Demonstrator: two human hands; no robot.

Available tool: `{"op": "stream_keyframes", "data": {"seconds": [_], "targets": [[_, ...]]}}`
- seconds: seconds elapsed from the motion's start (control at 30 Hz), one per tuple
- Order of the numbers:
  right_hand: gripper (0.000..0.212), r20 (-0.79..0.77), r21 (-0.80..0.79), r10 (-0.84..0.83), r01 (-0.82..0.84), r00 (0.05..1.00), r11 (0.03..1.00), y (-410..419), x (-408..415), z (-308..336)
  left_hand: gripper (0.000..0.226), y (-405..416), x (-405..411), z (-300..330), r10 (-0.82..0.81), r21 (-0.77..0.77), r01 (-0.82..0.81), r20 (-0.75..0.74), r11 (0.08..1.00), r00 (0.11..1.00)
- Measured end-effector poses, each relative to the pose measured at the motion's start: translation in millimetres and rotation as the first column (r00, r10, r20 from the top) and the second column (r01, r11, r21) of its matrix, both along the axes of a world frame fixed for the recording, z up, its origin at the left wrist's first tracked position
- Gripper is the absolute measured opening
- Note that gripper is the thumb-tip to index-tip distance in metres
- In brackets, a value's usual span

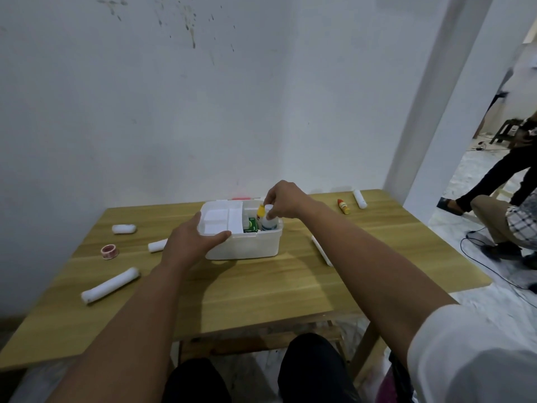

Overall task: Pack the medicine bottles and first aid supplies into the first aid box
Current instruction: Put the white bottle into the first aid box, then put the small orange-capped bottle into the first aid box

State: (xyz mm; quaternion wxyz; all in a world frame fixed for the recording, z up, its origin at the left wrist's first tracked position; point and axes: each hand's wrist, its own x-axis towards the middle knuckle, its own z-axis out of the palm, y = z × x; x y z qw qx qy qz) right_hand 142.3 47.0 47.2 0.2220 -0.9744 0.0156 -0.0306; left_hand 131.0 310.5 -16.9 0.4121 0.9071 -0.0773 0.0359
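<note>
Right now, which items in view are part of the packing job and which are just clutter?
Job: first aid box; white bottle gripped by right hand; left hand steadying box; bandage rolls; tape roll; small yellow bottle.
Not job: floor cable; stool.

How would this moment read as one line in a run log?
right hand: lowering white plastic bottle into white first aid box | left hand: steadying box | bandage rolls: still out

Head camera looks forward and down, close over the table [261, 289]; single view.
</note>
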Motion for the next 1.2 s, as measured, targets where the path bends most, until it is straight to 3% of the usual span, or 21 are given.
{"op": "stream_keyframes", "data": {"seconds": [0.07, 0.2, 0.33, 0.47, 0.57, 0.7, 0.87, 1.0, 1.1, 1.2], "targets": [[0.040, -0.023, 0.020, -0.002, 0.003, 1.000, 1.000, 1, -1, 3, 0.106, 0, 1, -1, 0.002, -0.022, -0.002, -0.007, 1.000, 1.000], [0.040, -0.065, 0.267, -0.043, 0.059, 0.997, 0.962, -10, -1, 10, 0.106, -2, 2, -2, 0.011, -0.025, -0.011, -0.002, 1.000, 1.000], [0.027, 0.007, 0.452, -0.212, 0.186, 0.977, 0.872, -33, -2, 19, 0.101, -3, 0, -3, 0.016, -0.024, -0.016, 0.028, 1.000, 0.999], [0.012, 0.081, 0.460, -0.413, 0.334, 0.907, 0.823, -71, 0, 14, 0.092, -2, -2, -6, -0.005, -0.033, 0.007, 0.070, 0.999, 0.998], [0.014, 0.098, 0.447, -0.517, 0.427, 0.850, 0.786, -99, 3, 2, 0.086, -1, -5, -8, -0.008, -0.058, 0.013, 0.094, 0.998, 0.996], [0.029, 0.163, 0.321, -0.590, 0.522, 0.791, 0.790, -126, 4, -17, 0.086, -2, -7, -10, -0.010, -0.050, 0.016, 0.122, 0.999, 0.993], [0.009, 0.136, 0.154, -0.650, 0.633, 0.747, 0.759, -154, 14, -43, 0.088, -4, -5, -15, 0.026, -0.072, -0.016, 0.145, 0.997, 0.989], [0.015, 0.136, -0.001, -0.615, 0.621, 0.777, 0.784, -156, 18, -58, 0.091, -6, 1, -25, 0.050, -0.058, -0.041, 0.169, 0.997, 0.984], [0.004, 0.056, -0.125, -0.574, 0.576, 0.817, 0.808, -159, 24, -64, 0.100, -6, 4, -28, 0.073, -0.026, -0.070, 0.164, 0.997, 0.984], [0.019, -0.047, -0.256, -0.566, 0.538, 0.823, 0.803, -159, 24, -72, 0.102, -5, 9, -30, 0.083, 0.009, -0.086, 0.189, 0.996, 0.979]]}}
